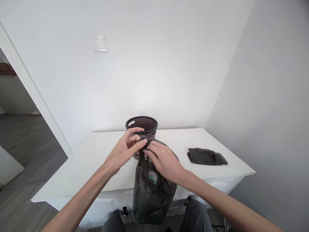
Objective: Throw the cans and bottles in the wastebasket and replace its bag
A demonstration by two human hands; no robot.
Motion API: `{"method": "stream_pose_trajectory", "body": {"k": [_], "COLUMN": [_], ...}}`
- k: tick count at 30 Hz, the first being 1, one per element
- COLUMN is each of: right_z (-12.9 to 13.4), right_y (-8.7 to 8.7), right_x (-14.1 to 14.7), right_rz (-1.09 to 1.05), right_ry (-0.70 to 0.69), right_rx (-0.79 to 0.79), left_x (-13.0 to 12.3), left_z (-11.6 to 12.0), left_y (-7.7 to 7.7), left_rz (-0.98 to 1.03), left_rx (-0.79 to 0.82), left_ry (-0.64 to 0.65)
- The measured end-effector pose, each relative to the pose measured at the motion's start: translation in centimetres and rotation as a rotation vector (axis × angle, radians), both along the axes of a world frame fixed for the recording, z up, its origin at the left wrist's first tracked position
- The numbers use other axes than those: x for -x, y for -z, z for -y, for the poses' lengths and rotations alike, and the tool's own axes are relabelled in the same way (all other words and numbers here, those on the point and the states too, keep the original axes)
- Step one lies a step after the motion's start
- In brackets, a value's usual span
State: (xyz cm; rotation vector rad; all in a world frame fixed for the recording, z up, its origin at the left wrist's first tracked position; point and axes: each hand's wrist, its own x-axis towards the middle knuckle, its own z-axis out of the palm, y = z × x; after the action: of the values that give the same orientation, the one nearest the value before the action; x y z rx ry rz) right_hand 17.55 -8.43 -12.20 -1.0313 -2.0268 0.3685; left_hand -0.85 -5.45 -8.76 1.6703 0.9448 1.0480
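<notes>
A filled black plastic bag (154, 203) hangs in front of the white cabinet, gathered at its top between both hands. My left hand (124, 149) pinches the twisted neck of the bag between thumb and fingers. From the other side, my right hand (164, 159) grips the same neck, its fingers close to the left thumb. Through a gap in the plastic shows a can or container with a white and green label (153, 177). Just behind the hands stands a dark round trash bin (145, 122) with handle slots, its lower part hidden by the hands and bag.
On the right of the white cabinet top (108, 174) lies a folded black plastic bag (206, 157). A wall with a light switch (100, 43) rises behind the cabinet, and another wall borders it on the right. A doorway opens at the left. My knees are below the front edge.
</notes>
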Motion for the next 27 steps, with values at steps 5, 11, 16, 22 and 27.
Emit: {"method": "stream_pose_trajectory", "body": {"k": [5, 11, 16, 22, 27], "right_z": [-0.4, -0.4, 1.2, 2.3, 1.8], "right_y": [-0.7, -2.1, -2.5, -0.8, 0.8], "right_x": [-0.9, -1.7, -6.7, -10.7, -11.5], "right_rz": [-0.227, -0.294, -0.67, -1.254, -1.482], "right_ry": [-0.068, -0.118, 0.051, -0.039, -0.127], "right_rx": [0.142, 0.201, 0.331, 0.412, 0.448], "left_x": [2.1, -2.1, -3.1, -3.5, -5.7], "left_z": [-2.5, -3.2, -1.6, -0.9, -0.1], "left_y": [4.8, 7.5, 7.0, 5.0, 3.6], "left_rz": [0.047, -0.044, 0.363, 0.819, 1.054], "left_rx": [-0.235, -0.08, 0.1, 0.58, 0.662], "left_ry": [0.086, 0.142, -0.063, -0.23, -0.03]}}
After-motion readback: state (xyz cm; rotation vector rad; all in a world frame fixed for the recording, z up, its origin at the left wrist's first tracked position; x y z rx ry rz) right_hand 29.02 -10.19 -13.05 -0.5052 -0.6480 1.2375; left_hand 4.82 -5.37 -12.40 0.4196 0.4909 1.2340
